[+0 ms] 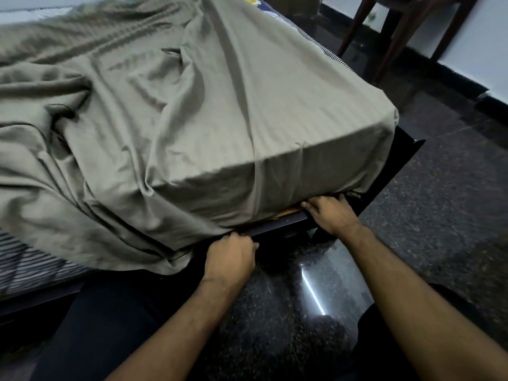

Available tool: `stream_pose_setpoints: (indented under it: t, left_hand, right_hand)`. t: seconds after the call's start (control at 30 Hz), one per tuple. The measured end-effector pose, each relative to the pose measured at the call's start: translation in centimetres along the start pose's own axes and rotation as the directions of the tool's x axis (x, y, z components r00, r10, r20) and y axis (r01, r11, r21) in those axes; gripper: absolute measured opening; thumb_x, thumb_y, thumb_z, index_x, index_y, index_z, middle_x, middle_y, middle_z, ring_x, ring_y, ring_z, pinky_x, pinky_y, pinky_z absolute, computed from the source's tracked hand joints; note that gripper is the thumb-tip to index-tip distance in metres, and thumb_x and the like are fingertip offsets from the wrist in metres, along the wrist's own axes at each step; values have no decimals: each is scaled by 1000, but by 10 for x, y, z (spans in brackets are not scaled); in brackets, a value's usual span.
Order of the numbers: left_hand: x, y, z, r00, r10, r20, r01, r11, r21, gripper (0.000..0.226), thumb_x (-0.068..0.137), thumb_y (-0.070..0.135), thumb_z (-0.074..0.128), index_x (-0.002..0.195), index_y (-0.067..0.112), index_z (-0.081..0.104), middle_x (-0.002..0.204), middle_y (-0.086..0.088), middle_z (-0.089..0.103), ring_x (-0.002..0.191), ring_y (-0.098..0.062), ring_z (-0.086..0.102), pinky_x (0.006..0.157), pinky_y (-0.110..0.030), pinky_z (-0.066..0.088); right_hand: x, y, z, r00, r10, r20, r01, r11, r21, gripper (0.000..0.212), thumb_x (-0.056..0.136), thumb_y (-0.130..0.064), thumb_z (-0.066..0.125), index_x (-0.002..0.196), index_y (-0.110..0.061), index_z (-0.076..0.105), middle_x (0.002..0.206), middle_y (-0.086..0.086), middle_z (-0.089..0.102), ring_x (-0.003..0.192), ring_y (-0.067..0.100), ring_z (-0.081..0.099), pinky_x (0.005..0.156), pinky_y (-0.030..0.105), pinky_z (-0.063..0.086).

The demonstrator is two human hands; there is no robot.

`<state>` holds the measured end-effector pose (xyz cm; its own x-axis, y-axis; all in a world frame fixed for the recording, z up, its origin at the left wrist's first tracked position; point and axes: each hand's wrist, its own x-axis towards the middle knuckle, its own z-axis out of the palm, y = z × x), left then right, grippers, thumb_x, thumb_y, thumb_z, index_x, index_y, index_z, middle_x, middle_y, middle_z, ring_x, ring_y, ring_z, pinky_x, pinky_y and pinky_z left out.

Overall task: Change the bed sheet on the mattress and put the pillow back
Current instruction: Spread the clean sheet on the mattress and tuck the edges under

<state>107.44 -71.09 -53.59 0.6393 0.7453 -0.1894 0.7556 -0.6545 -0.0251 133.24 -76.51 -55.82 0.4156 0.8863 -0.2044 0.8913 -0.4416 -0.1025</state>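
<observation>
- My left hand [231, 258] is at the lower centre of the frame, with fingers curled, and it pinches the bottom edge of the olive bed sheet [192, 119] just at the dark bed frame [277, 225].
- My right hand [331, 213] is a little higher and more to the right. Its fingers are pushed in under the lower edge of the mattress [327, 55], between the sheet and the frame, so I cannot see the fingertips; I cannot tell if they hold the cloth or only press it in.
- The two hands are near each other along the same edge of the bed, but they do not touch.
- The sheet covers the near corner of the mattress in the centre of the frame, and there it is quite tight over the top and the side.
- To the left of the frame the sheet is loose and wrinkled, and one big fold hangs down over the side of the bed.
- A striped cloth [30, 265] shows under this fold at the lower left.
- At the upper right the striped border of the mattress shows beside the sheet.
- The floor [439, 215] is dark speckled stone, with a bright reflection between my forearms.
- Dark wooden legs of a chair [395, 39] stand at the upper right, near the white wall.
</observation>
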Motion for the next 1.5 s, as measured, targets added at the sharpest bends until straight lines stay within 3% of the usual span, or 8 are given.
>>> stream_pose_setpoints:
  t: [0.1, 0.27, 0.4, 0.5, 0.67, 0.9, 1.1, 1.5]
  left_hand:
    - [-2, 14, -4, 979, 154, -130, -177, 967, -186, 42, 105, 49, 39, 119, 17, 62, 122, -5, 65, 115, -26, 62, 86, -36, 49]
    - [36, 45, 13, 850, 478, -222, -526, 797, -297, 61, 103, 38, 37, 155, 8, 36, 162, -11, 34, 150, -21, 31, 123, -24, 16]
    - [76, 80, 16, 827, 505, -248, -562, 761, -324, 60, 104, 27, 47, 158, 6, 29, 166, -12, 26, 153, -21, 25, 125, -25, 13]
    - [101, 103, 15, 831, 512, -216, -556, 769, -315, 62, 104, 32, 48, 157, 6, 30, 162, -12, 33, 148, -25, 34, 122, -31, 24]
    - [101, 124, 26, 897, 382, -223, -437, 841, -319, 70, 99, 53, 30, 151, 8, 41, 151, -11, 48, 134, -27, 49, 112, -38, 41]
    - [107, 132, 38, 920, 324, -220, -381, 871, -311, 76, 98, 57, 17, 156, 11, 32, 157, -8, 40, 141, -24, 41, 118, -36, 32]
    - [102, 119, 25, 910, 378, -171, -414, 853, -317, 60, 106, 38, 38, 160, 14, 25, 164, -3, 30, 148, -18, 32, 120, -29, 25]
    - [76, 81, 20, 906, 369, -206, -417, 860, -293, 69, 98, 33, 57, 158, 13, 29, 159, -2, 38, 144, -20, 37, 118, -32, 32]
  right_hand:
    - [-10, -8, -3, 997, -38, 66, 46, 992, -116, 52, 104, -59, 25, 133, -29, 55, 139, 4, 59, 132, 25, 50, 113, 49, 31]
    - [-27, 9, -28, 993, 85, -77, -88, 996, -34, 35, 100, -48, 50, 110, -21, 71, 108, 13, 71, 104, 35, 67, 82, 38, 52]
    - [-35, 54, -30, 943, 160, -292, -133, 985, 110, 19, 99, -27, 56, 104, -10, 64, 109, 12, 63, 105, 33, 60, 81, 43, 53]
    - [-28, 73, -18, 963, 121, -242, -79, 981, 177, 25, 100, -17, 51, 120, -7, 62, 123, 13, 58, 117, 32, 54, 96, 44, 49]
    - [-3, 68, 0, 941, 175, -290, -114, 970, 215, 23, 101, -19, 47, 95, -6, 65, 109, 15, 60, 106, 33, 58, 90, 43, 49]
    - [28, 78, 24, 994, 105, -20, -103, 989, 107, 92, 83, -52, -2, 140, -2, 50, 150, 23, 44, 146, 36, 31, 125, 43, 16]
    - [37, 47, 9, 959, 258, -120, -235, 956, 177, 50, 91, -37, 44, 120, -5, 69, 128, 21, 64, 129, 40, 49, 113, 38, 33]
    - [4, 48, -10, 955, 279, -98, -276, 960, 45, 36, 103, -32, 44, 120, -11, 68, 133, 11, 58, 138, 25, 38, 97, 37, 47]
